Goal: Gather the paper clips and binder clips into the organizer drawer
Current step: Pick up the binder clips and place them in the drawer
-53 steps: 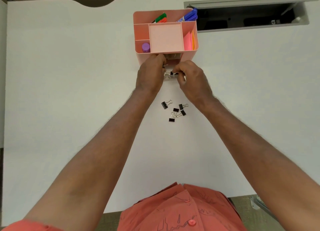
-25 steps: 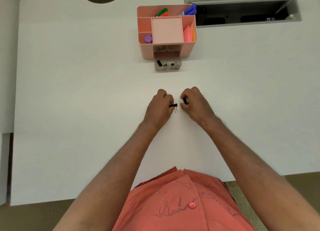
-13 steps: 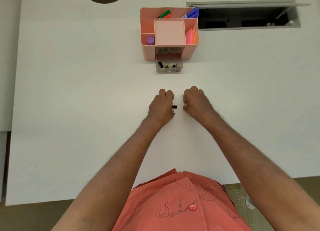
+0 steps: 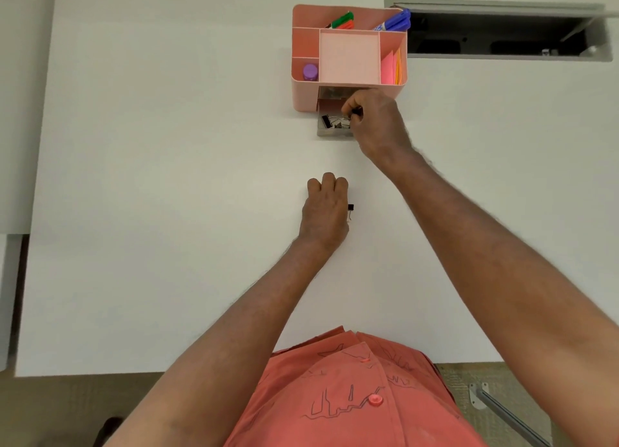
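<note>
Both hands are busy, and well apart. The right hand is curled over the right end of the pulled-out drawer, fingers pinched on a small black binder clip held just above the clips already lying inside. The left hand sits knuckles-up on the desk, closed loosely, with another black clip showing at its thumb side; I cannot tell whether the fingers actually grip that clip or only rest against it.

Judging from this, the step in hand is the drop into the drawer. To do it well, the right hand should be centred over the open tray rather than its right wall, then let go low, so the clip lands among the others instead of bouncing onto the desk. The drawer is small and shallow-looking, and a springy clip with wire handles could catch on a finger, so the fingers need to open cleanly. The left hand's clip looks to be the last one out on the desk, and it should follow the same path.

Behind the drawer stands the pink organizer, with markers in the back compartment, a purple cap at front left and sticky notes at right. Farther right, a cable hatch lies open in the desk.
</note>
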Action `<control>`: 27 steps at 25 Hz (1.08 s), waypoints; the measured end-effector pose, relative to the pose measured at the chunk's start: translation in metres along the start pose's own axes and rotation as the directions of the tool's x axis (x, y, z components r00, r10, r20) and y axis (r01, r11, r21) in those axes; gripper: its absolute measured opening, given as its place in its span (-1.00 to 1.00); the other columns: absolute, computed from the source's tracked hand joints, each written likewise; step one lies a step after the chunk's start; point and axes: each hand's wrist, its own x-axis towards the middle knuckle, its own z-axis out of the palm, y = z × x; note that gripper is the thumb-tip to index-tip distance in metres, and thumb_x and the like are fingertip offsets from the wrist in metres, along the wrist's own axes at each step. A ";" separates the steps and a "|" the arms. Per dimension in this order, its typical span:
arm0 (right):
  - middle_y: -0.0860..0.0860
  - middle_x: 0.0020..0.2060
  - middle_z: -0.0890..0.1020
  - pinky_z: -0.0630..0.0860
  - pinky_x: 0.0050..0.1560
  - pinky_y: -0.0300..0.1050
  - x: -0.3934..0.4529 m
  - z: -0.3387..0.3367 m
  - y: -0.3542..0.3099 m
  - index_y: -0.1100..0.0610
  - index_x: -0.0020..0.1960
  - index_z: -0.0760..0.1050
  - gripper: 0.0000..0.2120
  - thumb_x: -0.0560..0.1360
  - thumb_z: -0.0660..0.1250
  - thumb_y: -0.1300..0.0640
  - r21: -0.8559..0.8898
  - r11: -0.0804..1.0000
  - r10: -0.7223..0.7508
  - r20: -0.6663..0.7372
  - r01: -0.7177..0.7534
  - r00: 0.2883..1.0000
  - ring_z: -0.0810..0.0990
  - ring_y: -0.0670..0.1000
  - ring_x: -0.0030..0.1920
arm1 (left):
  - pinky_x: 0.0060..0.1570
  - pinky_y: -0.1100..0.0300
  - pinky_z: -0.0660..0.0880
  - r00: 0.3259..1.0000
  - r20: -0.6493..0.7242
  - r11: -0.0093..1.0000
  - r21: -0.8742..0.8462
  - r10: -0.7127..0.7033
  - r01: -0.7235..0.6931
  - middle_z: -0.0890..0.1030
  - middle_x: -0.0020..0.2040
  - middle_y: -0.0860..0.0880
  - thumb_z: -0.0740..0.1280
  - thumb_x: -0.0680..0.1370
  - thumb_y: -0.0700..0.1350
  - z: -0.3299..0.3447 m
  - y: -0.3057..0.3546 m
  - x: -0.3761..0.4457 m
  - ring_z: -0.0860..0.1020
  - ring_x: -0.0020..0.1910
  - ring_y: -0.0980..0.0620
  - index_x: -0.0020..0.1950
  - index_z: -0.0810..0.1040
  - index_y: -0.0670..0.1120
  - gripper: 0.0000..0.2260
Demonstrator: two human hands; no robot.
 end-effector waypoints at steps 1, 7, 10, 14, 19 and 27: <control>0.05 0.06 0.66 0.60 0.09 -0.05 0.002 0.004 0.001 0.13 0.06 0.66 -0.68 0.52 0.21 0.41 -0.011 1.000 -0.003 0.015 0.004 1.000 0.60 0.00 0.05 | -0.17 0.11 0.28 1.000 -0.003 0.999 -0.035 -0.007 0.007 0.42 0.18 -0.15 0.25 0.40 -0.40 -0.001 -0.002 0.000 0.35 0.05 -0.15 0.23 0.42 -0.20 -0.59; -0.03 0.04 0.68 0.60 0.10 -0.13 -0.008 0.006 0.007 0.09 0.10 0.65 -0.70 0.59 0.20 0.35 0.133 0.991 -0.010 -0.065 0.019 0.998 0.61 -0.08 0.05 | 0.00 0.13 0.50 0.999 0.027 0.924 -0.379 -0.034 0.042 0.45 0.18 -0.11 0.22 0.43 -0.48 -0.002 -0.023 0.005 0.47 0.07 -0.09 0.23 0.53 -0.15 -0.56; -0.04 0.01 0.63 0.58 0.06 -0.14 -0.047 0.011 0.017 0.10 0.04 0.62 -0.76 0.56 0.22 0.33 0.188 0.982 0.032 -0.168 0.000 0.985 0.59 -0.11 0.00 | -0.09 0.33 0.39 0.979 0.054 0.807 -0.559 -0.197 0.193 0.53 0.07 -0.06 0.27 0.47 -0.41 -0.011 -0.034 0.012 0.50 -0.04 0.06 0.14 0.61 -0.12 -0.66; -0.05 0.10 0.55 0.59 0.04 0.00 -0.119 0.030 0.036 0.03 0.13 0.58 -0.77 0.54 0.29 0.24 0.153 0.982 0.112 0.001 -0.111 0.994 0.57 -0.03 0.04 | -0.31 0.39 0.41 0.959 0.025 0.721 -0.653 -0.283 0.230 0.57 -0.18 0.02 0.30 0.48 -0.36 -0.038 -0.038 0.032 0.51 -0.26 0.13 -0.03 0.67 -0.05 -0.74; -0.02 0.30 0.43 0.59 -0.01 -0.03 -0.160 0.044 0.035 0.01 0.33 0.50 -0.61 0.52 0.43 0.08 -0.093 0.995 0.039 0.219 -0.019 0.975 0.39 0.05 0.28 | -0.24 0.41 0.44 0.967 -0.130 0.797 -0.596 -0.219 0.101 0.64 -0.05 0.01 0.27 0.49 -0.37 -0.081 -0.024 0.078 0.55 -0.14 0.10 -0.04 0.66 -0.07 -0.74; 0.00 0.06 0.55 0.56 -0.05 0.05 -0.149 0.041 0.034 0.13 0.12 0.59 -0.83 0.59 0.28 0.26 -0.111 0.994 0.041 0.217 -0.017 0.975 0.50 0.05 0.09 | -0.01 0.12 0.50 0.981 -0.174 0.936 -0.351 -0.089 0.023 0.62 0.14 -0.05 0.19 0.50 -0.35 -0.079 -0.016 0.118 0.54 0.08 -0.06 0.09 0.62 -0.09 -0.69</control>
